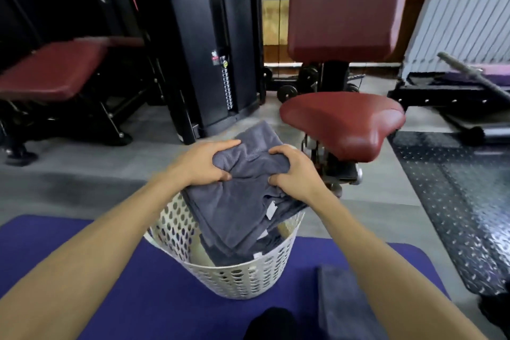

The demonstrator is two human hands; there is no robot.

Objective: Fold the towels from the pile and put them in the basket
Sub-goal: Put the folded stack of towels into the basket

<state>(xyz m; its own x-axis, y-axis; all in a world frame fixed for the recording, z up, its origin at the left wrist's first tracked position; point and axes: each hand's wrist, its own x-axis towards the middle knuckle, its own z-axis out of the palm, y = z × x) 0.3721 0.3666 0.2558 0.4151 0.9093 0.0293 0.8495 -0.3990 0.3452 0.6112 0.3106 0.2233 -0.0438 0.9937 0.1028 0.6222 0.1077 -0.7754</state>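
A grey towel (242,201) lies bunched over the far rim of the white perforated basket (240,279), which stands on the purple mat. My left hand (204,165) grips the towel's upper left part with curled fingers. My right hand (292,171) grips its upper right part, thumb and fingers folded into the cloth. More grey cloth (234,252) lies inside the basket below it. Another grey towel (345,306) lies flat on the mat at the lower right, partly hidden by my right forearm.
The purple mat (132,284) covers the floor in front of me. A dark red padded seat (342,121) and its backrest stand just behind the basket on the right. A black weight machine (209,36) and a red bench (55,69) stand on the left. Checker-plate flooring (455,196) lies right.
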